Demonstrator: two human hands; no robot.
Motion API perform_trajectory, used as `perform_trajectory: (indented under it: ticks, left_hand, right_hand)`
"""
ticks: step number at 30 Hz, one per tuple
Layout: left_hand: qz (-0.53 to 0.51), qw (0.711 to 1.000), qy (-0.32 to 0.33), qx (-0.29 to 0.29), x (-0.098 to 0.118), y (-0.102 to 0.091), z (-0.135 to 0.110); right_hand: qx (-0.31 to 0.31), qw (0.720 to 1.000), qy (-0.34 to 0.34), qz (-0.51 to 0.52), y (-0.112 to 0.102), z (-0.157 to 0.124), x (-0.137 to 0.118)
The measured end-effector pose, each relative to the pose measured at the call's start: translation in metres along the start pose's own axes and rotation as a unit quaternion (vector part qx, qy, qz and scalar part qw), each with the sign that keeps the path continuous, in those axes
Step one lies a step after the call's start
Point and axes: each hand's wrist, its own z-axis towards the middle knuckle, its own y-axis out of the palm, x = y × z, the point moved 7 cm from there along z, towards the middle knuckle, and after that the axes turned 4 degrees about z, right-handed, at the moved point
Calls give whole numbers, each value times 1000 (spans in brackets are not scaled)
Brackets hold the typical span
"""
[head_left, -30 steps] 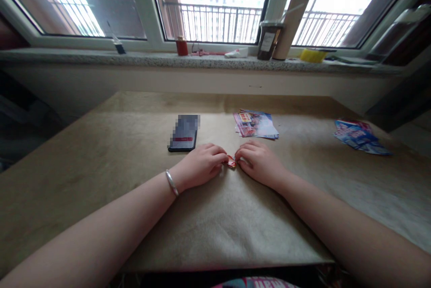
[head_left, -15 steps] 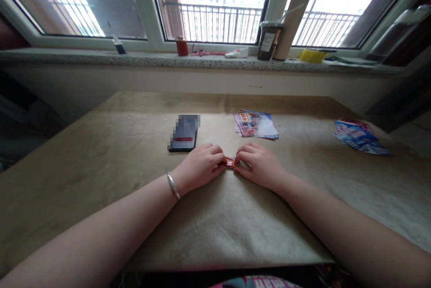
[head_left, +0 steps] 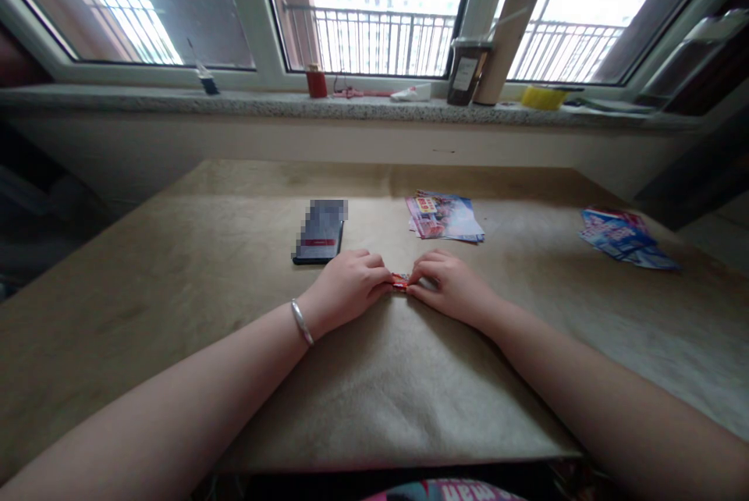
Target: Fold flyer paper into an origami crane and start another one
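A small folded piece of red printed paper (head_left: 400, 282) lies on the brown paper-covered table (head_left: 175, 267), pinched between both hands. My left hand (head_left: 349, 286), with a silver bracelet on its wrist, has its fingers curled and pressed on the paper's left end. On the right end my right hand (head_left: 450, 284) pinches it with closed fingertips. Most of the small paper is hidden under the fingers. A dark phone (head_left: 320, 232) lies just beyond my left hand.
A stack of colourful leaflets (head_left: 445, 216) lies behind my right hand, and another pile of leaflets (head_left: 626, 239) sits at the far right. The stone window sill (head_left: 246, 103) carries a red cup (head_left: 316, 83), a dark jar (head_left: 466, 70), a cardboard tube (head_left: 508, 37) and a yellow object (head_left: 544, 97).
Both hands have closed in a little tighter on the red paper, so less of it shows between the fingertips. Nothing else has moved.
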Motion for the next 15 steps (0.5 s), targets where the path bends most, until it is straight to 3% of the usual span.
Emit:
perform_trajectory:
  ticks: [15]
  left_hand:
    - [6, 1000, -17, -2, -3, 3, 1]
  right_hand:
    - [5, 998, 24, -63, 4, 5, -2]
